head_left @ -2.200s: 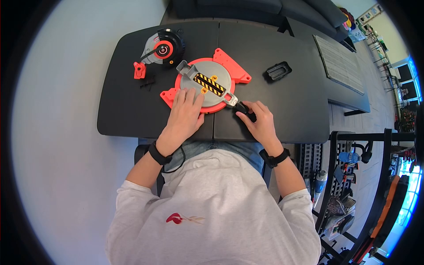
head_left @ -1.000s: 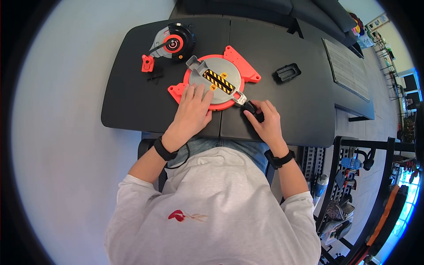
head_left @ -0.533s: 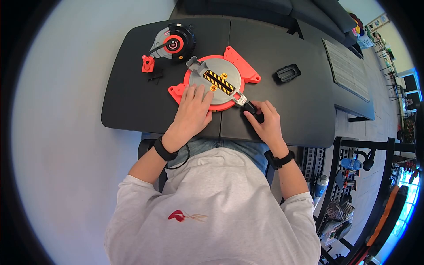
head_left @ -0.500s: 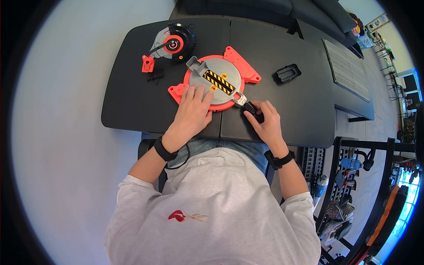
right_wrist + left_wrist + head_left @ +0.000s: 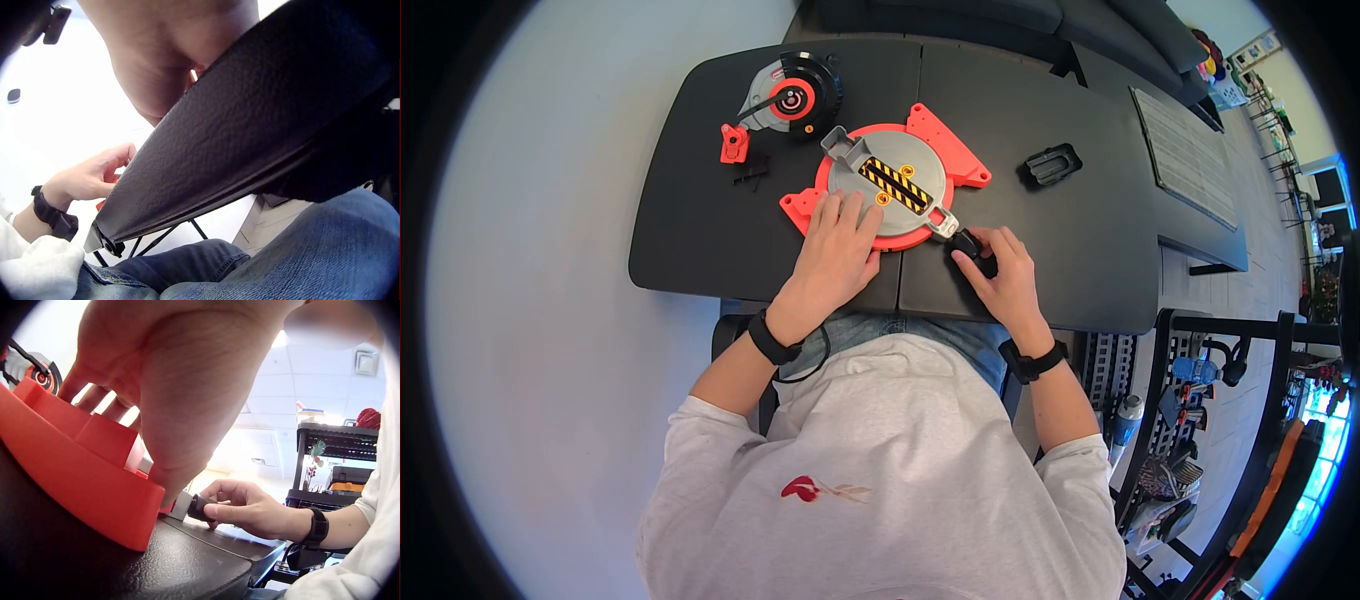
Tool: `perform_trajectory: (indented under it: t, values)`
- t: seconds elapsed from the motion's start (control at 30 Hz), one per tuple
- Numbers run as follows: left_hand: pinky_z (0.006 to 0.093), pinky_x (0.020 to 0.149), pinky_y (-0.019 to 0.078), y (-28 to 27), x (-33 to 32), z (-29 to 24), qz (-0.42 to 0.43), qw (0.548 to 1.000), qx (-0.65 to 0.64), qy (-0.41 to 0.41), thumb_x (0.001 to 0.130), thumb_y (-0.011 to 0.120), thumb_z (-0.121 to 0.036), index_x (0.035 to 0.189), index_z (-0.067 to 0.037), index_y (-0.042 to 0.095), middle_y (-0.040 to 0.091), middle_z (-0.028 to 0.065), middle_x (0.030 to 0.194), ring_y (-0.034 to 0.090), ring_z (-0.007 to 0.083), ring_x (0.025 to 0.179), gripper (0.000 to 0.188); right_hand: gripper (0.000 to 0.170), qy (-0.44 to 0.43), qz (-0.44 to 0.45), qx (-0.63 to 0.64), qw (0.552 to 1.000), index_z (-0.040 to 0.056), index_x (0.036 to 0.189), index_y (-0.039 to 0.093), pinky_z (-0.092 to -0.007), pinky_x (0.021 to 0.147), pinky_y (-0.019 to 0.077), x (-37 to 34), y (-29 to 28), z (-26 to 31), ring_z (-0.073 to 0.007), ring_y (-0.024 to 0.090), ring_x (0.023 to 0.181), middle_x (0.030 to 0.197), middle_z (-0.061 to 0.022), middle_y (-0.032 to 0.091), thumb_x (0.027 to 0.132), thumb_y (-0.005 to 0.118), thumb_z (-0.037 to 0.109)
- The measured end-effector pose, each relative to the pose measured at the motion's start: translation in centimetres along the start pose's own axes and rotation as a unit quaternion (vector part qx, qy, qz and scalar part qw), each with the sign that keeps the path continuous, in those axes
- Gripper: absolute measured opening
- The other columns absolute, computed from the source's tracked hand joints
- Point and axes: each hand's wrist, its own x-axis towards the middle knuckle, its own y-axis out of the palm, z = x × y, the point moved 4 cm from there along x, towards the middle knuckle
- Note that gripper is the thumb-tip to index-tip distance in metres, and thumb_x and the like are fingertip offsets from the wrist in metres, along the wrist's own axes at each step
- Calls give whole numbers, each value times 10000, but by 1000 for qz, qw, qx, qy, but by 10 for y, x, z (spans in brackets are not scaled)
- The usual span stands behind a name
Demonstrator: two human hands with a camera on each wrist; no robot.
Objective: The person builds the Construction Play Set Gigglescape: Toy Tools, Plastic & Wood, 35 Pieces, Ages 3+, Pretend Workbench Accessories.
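Observation:
A toy miter saw base, a grey disc in a red-orange frame with a yellow-and-black striped slot, lies mid-table in the head view. My left hand rests on its near left part, fingers extended over the disc and thumb at the rim. In the left wrist view the thumb side sits against the red frame. My right hand pinches a black knob at the end of the base's grey arm, thumb on the near side. The right wrist view hides the knob behind the table edge.
At the back left stands the saw head with its black guard and red handle. Small black parts lie near it. A black oblong tray-like piece is on the right. A black shelf rack stands beside the table.
The head view has shifted slightly since the oldest frame, so the table appears farther right. Both hands keep their places on the base and the knob.

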Motion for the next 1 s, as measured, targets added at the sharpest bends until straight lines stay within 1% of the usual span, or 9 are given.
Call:
perform_trajectory:
  t: [0.23, 1.0]
  values:
    - [499, 1142, 465, 1, 0, 0, 9, 1000, 6, -3, 759, 860, -119, 1294, -2, 598, 563, 225, 1380, 525, 430, 1301, 607, 328, 4, 5, -2, 1000, 48, 1170, 742, -409, 830, 517, 0, 0, 0, -272, 652, 844, 936, -81, 668, 929, 854, 241]
    - [532, 1158, 454, 4, -3, 0, -1, 1000, 12, 1, 771, 853, -133, 1319, 3, 590, 548, 237, 1397, 519, 453, 1313, 623, 324, 0, 7, -3, 1000, 51, 1164, 739, -408, 834, 510, 0, 0, -1, -271, 645, 844, 926, -79, 660, 929, 852, 243]
